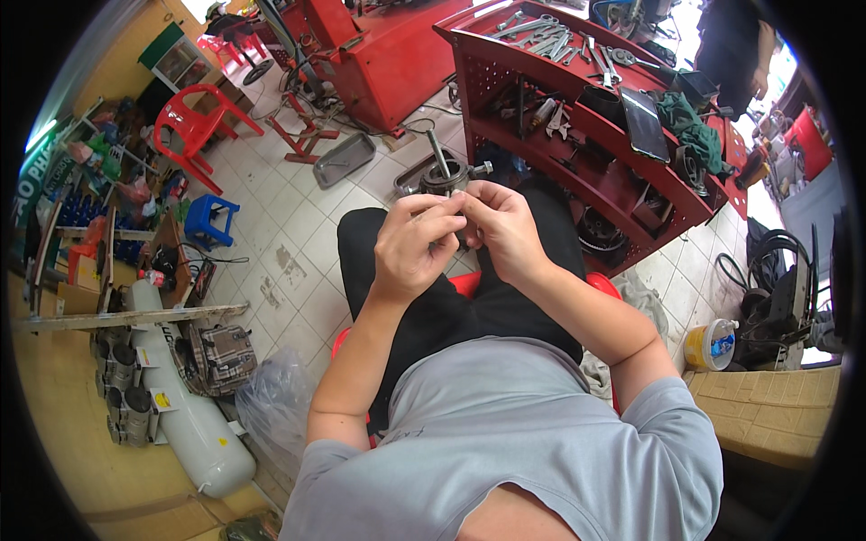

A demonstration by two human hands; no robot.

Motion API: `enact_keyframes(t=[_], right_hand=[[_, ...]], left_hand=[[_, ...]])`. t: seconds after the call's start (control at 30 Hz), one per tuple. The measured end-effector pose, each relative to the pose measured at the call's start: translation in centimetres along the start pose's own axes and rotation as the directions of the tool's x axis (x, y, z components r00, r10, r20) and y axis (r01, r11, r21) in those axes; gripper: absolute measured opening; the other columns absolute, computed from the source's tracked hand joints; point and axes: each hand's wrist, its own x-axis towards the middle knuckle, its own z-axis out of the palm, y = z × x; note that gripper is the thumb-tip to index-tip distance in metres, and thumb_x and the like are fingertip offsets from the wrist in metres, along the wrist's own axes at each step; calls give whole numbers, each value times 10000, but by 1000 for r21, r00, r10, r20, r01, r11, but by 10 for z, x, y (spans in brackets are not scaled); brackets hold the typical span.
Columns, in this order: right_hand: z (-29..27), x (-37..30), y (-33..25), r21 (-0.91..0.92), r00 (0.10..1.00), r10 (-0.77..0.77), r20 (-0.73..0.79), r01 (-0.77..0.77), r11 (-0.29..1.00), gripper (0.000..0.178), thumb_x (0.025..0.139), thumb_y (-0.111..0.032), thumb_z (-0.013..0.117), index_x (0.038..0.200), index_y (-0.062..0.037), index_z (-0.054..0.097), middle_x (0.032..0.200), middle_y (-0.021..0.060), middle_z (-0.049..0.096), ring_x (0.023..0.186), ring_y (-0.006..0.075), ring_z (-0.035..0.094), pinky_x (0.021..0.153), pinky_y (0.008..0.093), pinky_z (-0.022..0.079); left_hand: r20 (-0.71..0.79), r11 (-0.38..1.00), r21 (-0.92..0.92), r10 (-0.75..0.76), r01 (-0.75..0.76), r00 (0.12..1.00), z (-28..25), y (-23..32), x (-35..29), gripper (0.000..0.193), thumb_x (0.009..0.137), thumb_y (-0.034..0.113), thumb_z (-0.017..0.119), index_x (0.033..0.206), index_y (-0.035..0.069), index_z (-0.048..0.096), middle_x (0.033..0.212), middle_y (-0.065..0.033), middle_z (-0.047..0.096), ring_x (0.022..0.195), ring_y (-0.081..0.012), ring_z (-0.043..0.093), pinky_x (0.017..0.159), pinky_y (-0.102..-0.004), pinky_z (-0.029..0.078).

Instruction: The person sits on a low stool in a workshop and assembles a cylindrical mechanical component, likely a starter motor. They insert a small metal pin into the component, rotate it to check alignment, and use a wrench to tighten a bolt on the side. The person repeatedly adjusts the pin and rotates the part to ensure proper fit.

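Observation:
Both hands meet in front of my knees. My left hand (417, 243) has its thumb and fingertips brought together, touching my right hand's fingertips. My right hand (505, 225) is pinched closed in the same spot. Whatever sits between the fingertips is too small and covered to make out. Just beyond the fingers stands a round dark metal fixture (444, 177) with a bolt sticking out at its right side and a steel rod (437, 151) rising at a slant. My hands hide its lower part.
A red tool cart (577, 180) stands ahead right, with wrenches (546, 36) and a tablet (644, 124) on top. A grey metal tray (345, 162) lies on the tiles. Left are a blue stool (211, 221), a red chair (200, 126) and a white cylinder (194, 415). Another person (732, 54) stands far right.

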Motion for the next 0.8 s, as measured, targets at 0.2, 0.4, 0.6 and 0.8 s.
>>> enact_keyframes(t=[0.2,0.4,0.6,0.8], right_hand=[[0,-1,2,62,1000,15,19,-16,998,213,905,-197,617,762,-43,584,633,-7,552,491,49,488,450,177,373],[1,-2,-1,58,1000,1,16,-2,998,198,899,-185,627,773,-39,583,629,-8,548,495,48,483,455,185,382],[2,-3,-4,-4,1000,-28,10,28,1000,198,896,-182,633,771,-39,576,606,-17,528,492,50,470,461,202,377],[3,-4,-5,1,1000,-29,12,29,1000,214,894,-187,638,754,-41,568,593,-19,518,488,51,466,458,204,372]], left_hand=[[17,997,67,26,-27,1000,0,3,-2,308,632,-54,739,918,51,698,1016,-78,695,828,-231,615,698,-292,511],[-82,1000,2,-12,13,997,5,0,-5,283,644,-5,788,910,36,701,928,-91,679,786,-232,628,688,-297,515],[-222,988,-78,-148,134,964,5,1,-3,285,636,36,830,845,18,637,844,-92,643,783,-245,645,707,-330,529],[-188,991,0,-133,136,973,1,-1,-2,268,647,-6,804,878,23,672,853,-78,644,812,-247,637,704,-334,530]])
